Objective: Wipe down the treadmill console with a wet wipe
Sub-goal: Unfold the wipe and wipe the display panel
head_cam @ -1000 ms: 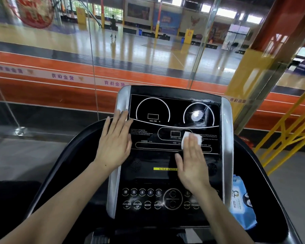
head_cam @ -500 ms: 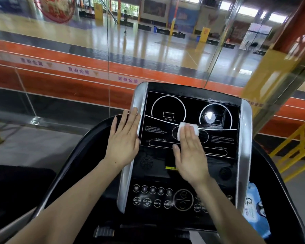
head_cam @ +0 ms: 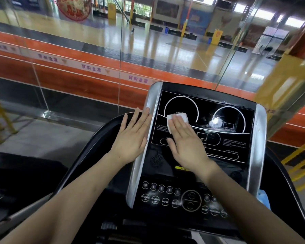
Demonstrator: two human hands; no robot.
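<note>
Hands flat on the treadmill console point(head_cam: 208, 120).
The right hand point(head_cam: 187, 140) lies with fingers straight, pressing a white wipe point(head_cam: 177, 118) against the black display by the left dial. The left hand point(head_cam: 132, 136) rests open, fingers straight, on the silver side trim point(head_cam: 144, 138), holding nothing. A blue pack point(head_cam: 264, 199) shows at the console's right edge.

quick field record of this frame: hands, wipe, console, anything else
left hand: flat, fingers straight, resting on the console's silver left trim
right hand: flat, pressing the wipe to the screen
wipe: white, folded, under the right fingertips, on the left dial
console: black screen, buttons below
blue pack: at console's right edge, mostly hidden
</note>
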